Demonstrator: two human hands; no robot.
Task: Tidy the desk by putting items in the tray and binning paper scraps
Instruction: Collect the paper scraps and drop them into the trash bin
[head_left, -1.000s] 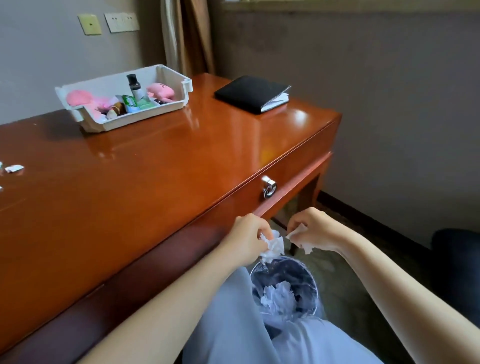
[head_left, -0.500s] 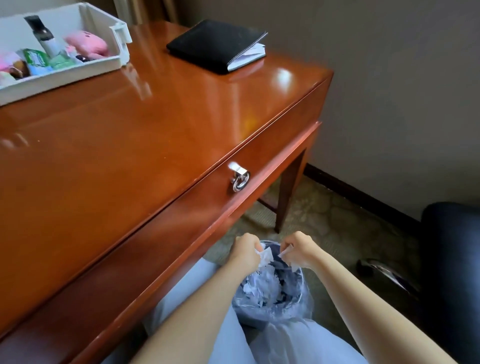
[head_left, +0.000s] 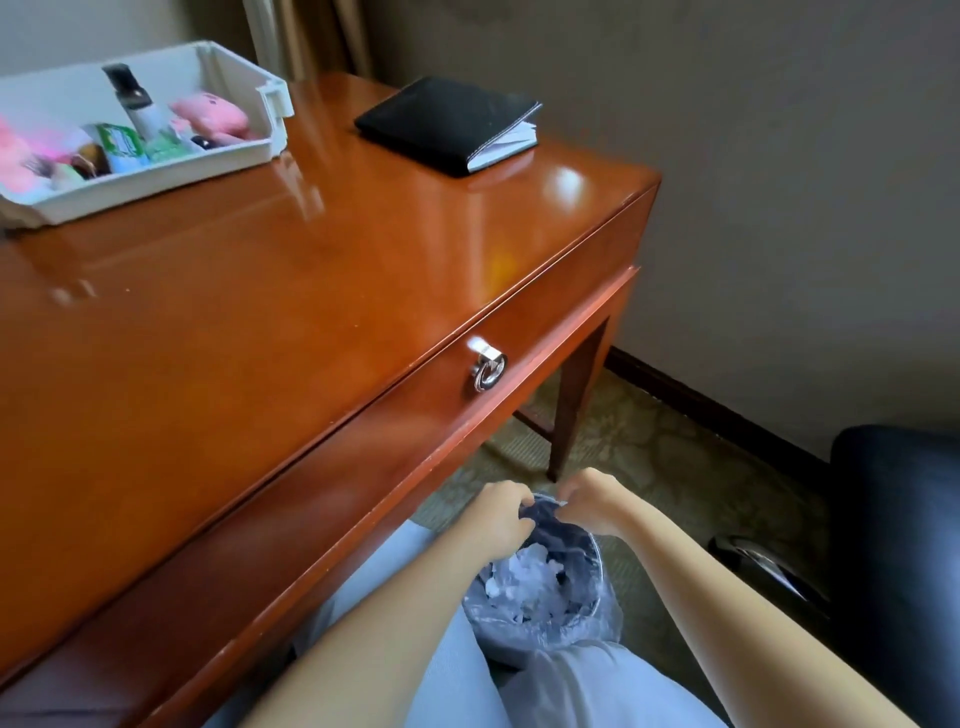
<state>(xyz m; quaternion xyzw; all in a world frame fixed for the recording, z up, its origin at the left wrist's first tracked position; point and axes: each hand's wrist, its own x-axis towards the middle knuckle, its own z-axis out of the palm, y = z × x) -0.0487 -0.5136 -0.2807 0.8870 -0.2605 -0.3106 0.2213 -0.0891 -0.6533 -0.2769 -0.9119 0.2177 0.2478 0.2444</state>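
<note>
My left hand (head_left: 500, 515) and right hand (head_left: 592, 503) curl over the bin (head_left: 601, 603), probably dropping paper scraps (head_left: 524, 578); I cannot tell if any remain, so next I open my fingers fully.

Single head camera, wide-angle, looks forward-down over desk (head_left: 260, 338) front edge; bin (head_left: 602, 613) close below.

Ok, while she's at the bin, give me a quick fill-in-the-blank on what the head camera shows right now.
1. The notebook on the desk has a ____ cover.
2. The white tray holds a bottle and a plush toy coloured ____.
3. The left hand and right hand are both over the ____, which holds paper scraps.

Missing words: black, pink, bin.
</note>
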